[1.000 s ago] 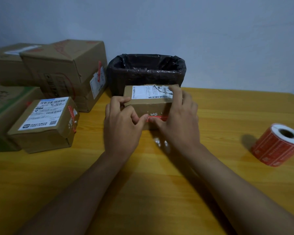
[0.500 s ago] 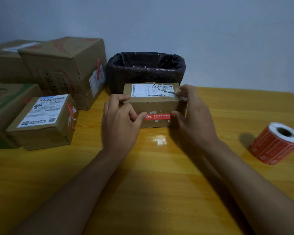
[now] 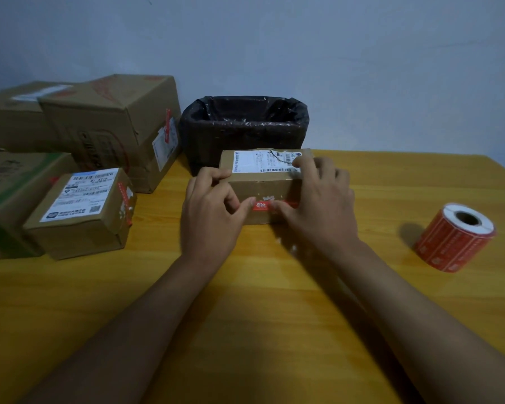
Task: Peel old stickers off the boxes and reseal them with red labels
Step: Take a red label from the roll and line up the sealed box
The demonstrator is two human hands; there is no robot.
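A small brown cardboard box sits on the yellow wooden table, held between the two hands. The left hand rests against the box's left end, its fingers curled over the top left edge and its thumb stretched rightward onto the front face. The thumb tip touches the left end of a narrow red label stuck across that front face. The right hand covers the box's right end: its fingers lie fairly straight over the top right corner, on a torn white shipping sticker, while its thumb presses down on the right part of the red label. Both thumbs meet on the label, almost tip to tip.

Just beyond the fingertips of both hands, directly behind the box, stands a rectangular bin lined with a black plastic bag. Well out to the right of the right hand, a roll of red labels on a white core lies on the table. To the left of the left hand sits a small brown carton with a white printed sticker and a red label on its edge. Further left and behind it, larger brown cardboard boxes are stacked together.
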